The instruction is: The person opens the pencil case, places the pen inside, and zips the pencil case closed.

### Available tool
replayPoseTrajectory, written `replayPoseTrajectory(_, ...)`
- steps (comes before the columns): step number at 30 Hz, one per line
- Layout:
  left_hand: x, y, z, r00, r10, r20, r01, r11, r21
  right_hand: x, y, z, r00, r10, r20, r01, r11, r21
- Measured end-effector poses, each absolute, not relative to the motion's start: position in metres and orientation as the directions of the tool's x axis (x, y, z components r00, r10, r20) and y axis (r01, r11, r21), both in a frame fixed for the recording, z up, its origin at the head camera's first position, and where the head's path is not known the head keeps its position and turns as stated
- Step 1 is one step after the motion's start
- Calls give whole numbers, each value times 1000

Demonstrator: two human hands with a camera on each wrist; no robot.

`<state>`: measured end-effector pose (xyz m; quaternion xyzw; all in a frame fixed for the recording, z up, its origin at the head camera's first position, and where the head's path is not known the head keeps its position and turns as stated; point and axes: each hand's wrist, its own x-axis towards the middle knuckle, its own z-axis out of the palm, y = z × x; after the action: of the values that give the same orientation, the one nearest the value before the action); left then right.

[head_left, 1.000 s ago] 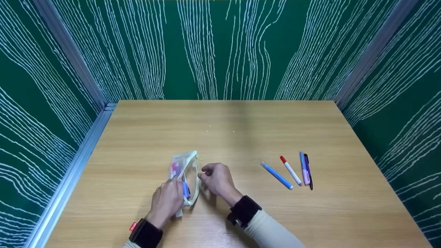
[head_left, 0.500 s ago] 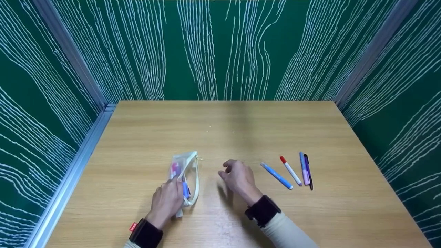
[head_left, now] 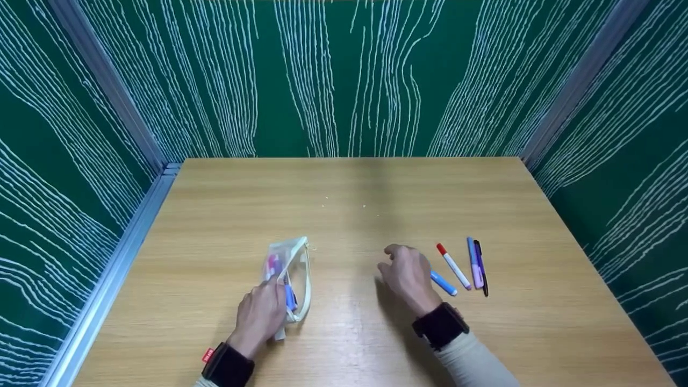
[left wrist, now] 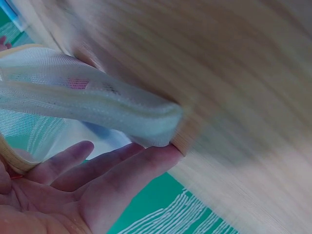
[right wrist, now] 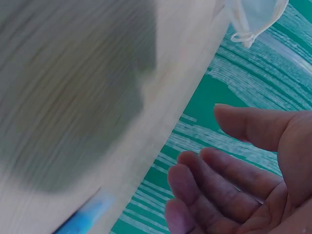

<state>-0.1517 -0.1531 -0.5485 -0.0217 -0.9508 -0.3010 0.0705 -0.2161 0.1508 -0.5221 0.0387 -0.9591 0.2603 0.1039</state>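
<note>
A wooden bench (head_left: 344, 188) stands inside green walls (head_left: 344, 75) streaked with white lines, with a metal rail (head_left: 115, 263) along its left edge. On the left half lies a clear mesh pouch (head_left: 287, 269) with a cream zip edge, its mouth gaping toward the right; pink and blue pens (head_left: 279, 274) show inside it.

The left hand (head_left: 260, 314) comes in from the near edge, back up, a dark wristband on the wrist, and lies on the pouch's near end. Its fingers (left wrist: 122, 163) are fairly straight against the pouch's underside in the left wrist view, holding the fabric in place; whether the thumb pinches it cannot be told.

Bare wood separates the pouch from the right hand (head_left: 408, 274), which hovers just above the bench, back up, forearm running off toward the near right corner. Its fingers (right wrist: 224, 175) are loosely curled and apart, gripping nothing.

Just under and right of that hand lies a blue pen (head_left: 443, 283), its far end hidden by the knuckles; the fingertips are very near it, but contact cannot be told. Further right, side by side and slanting, lie a white pen with a red cap (head_left: 453, 266), a lilac marker (head_left: 474, 263) and a dark purple pen (head_left: 481, 269), the last two touching.
</note>
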Motion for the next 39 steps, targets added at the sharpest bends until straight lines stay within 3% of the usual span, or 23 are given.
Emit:
replayPoseTrajectory(8, -151, -153, -548, -988, 10, 153, 97, 816, 570, -221, 184, -531, -932, -42, 360, -184, 911, -370)
replayPoseTrajectory(19, -152, -153, -548, -989, 6, 145, 89, 815, 572, -226, 219, -532, -957, -31, 289, -118, 950, -290)
replayPoseTrajectory(26, -151, -154, -551, -974, 13, 226, 134, 838, 528, -226, 231, -538, -971, -13, 238, -79, 960, -268)
replayPoseTrajectory(39, -151, -154, -550, -980, 0, 198, 110, 833, 543, -226, 234, -543, -992, 9, 128, -23, 969, -248)
